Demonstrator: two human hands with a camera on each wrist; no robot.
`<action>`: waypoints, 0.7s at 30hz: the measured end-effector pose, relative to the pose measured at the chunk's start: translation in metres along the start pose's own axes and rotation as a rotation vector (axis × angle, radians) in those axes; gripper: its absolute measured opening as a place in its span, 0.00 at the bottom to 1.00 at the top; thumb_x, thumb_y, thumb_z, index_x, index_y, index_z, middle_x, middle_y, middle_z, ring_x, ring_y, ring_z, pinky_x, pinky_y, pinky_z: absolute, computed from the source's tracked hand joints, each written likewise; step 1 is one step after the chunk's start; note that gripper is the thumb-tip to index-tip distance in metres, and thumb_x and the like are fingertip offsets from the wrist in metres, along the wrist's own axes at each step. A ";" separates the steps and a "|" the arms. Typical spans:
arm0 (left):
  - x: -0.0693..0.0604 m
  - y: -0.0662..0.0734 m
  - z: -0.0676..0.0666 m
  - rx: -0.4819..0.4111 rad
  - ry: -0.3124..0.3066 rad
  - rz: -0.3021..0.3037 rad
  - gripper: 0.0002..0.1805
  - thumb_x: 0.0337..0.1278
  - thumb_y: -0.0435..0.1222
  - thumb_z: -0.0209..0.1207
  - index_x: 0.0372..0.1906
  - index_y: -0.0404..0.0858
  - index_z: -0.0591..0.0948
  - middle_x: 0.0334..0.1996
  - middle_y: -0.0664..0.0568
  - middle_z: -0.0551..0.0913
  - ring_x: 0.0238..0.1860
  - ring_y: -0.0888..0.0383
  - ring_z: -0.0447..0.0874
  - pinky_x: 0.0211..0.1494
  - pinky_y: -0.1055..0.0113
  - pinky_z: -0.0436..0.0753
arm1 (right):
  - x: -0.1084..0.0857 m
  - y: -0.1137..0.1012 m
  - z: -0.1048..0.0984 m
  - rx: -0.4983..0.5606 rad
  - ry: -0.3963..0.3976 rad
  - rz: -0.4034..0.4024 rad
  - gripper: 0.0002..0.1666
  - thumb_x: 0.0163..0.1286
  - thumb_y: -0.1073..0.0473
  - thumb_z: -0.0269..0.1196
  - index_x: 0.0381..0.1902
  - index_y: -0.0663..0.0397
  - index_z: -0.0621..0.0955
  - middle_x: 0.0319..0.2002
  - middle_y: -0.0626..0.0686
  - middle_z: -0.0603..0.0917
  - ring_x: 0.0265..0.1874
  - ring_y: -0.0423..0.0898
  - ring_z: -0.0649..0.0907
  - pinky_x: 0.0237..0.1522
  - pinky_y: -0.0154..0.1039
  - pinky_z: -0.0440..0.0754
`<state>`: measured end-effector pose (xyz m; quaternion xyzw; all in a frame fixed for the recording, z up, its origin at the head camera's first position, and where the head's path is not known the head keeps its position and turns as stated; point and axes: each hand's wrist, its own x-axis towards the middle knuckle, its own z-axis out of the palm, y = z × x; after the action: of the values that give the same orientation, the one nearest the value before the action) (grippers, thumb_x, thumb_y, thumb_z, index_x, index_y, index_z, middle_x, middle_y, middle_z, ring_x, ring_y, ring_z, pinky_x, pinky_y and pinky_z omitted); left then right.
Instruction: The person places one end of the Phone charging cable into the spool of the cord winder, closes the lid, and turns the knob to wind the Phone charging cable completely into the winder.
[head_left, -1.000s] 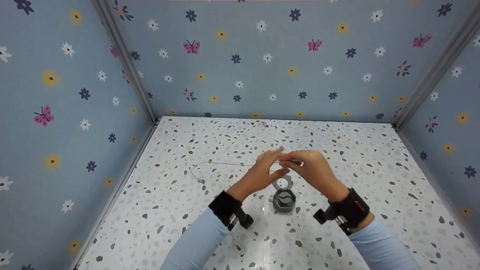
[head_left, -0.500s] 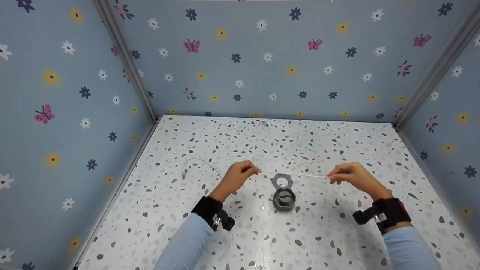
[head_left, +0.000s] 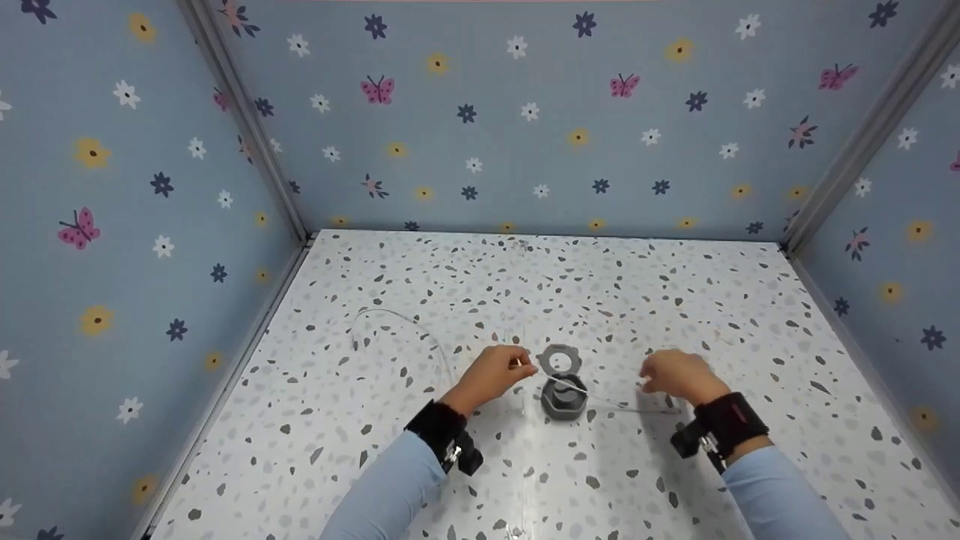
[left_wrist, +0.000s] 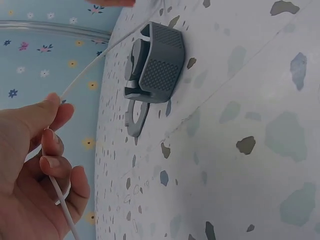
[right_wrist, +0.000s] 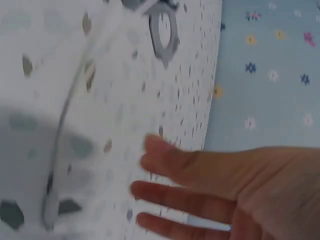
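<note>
Wearing light blue sleeves (head_left: 390, 487), reaching in from 8 and 4 o'clock, with dial centre on grey case (head_left: 564, 407) in head view; wearing black straps (head_left: 731, 421) on both wrists, just ahead of sleeves; seeing grey case sitting on speckled white table (head_left: 600, 480) between both hands, with recess facing up; pinching thin white cable (left_wrist: 64, 209) in left hand (head_left: 491, 373) at about 10 o'clock, near case, also passing cable through curled fingers; running cable across above case toward 3 o'clock, with free end near right hand, not being able to tell if touching case; holding right hand (head_left: 677, 375) at 3 o'clock, blurred, with thumb and fingers loosely parted, off cable; seeing ring-shaped flap (head_left: 575, 361) standing out at 12 o'clock, adjoining case; looping rest of cable out toward 10 o'clock, beyond left wrist; facing flowered blue wall (head_left: 510, 135) at far 12 o'clock
</note>
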<state>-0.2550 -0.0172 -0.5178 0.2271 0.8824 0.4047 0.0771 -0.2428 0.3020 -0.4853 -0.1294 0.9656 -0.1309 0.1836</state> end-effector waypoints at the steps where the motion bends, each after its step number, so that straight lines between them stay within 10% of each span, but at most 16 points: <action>1: 0.000 0.000 0.002 0.023 0.002 -0.003 0.09 0.64 0.42 0.60 0.29 0.43 0.81 0.21 0.61 0.72 0.20 0.66 0.65 0.25 0.73 0.65 | 0.003 -0.011 0.006 0.020 0.035 -0.027 0.22 0.60 0.57 0.69 0.51 0.59 0.82 0.49 0.61 0.84 0.46 0.57 0.83 0.49 0.57 0.79; 6: 0.000 0.005 0.011 0.126 0.021 -0.007 0.09 0.62 0.42 0.62 0.29 0.42 0.82 0.21 0.58 0.78 0.19 0.67 0.68 0.24 0.73 0.68 | 0.016 -0.051 0.037 0.197 0.132 -0.147 0.36 0.57 0.51 0.72 0.63 0.52 0.75 0.62 0.62 0.74 0.57 0.60 0.77 0.58 0.57 0.74; 21: 0.003 0.006 0.034 0.251 0.060 -0.053 0.05 0.59 0.40 0.64 0.31 0.45 0.82 0.21 0.59 0.77 0.20 0.66 0.69 0.22 0.73 0.68 | 0.033 -0.070 0.072 0.238 0.273 -0.187 0.19 0.56 0.58 0.73 0.47 0.49 0.84 0.45 0.51 0.81 0.45 0.51 0.82 0.48 0.48 0.80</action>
<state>-0.2451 0.0110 -0.5353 0.1994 0.9337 0.2956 0.0324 -0.2301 0.2120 -0.5389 -0.1769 0.9431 -0.2768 0.0519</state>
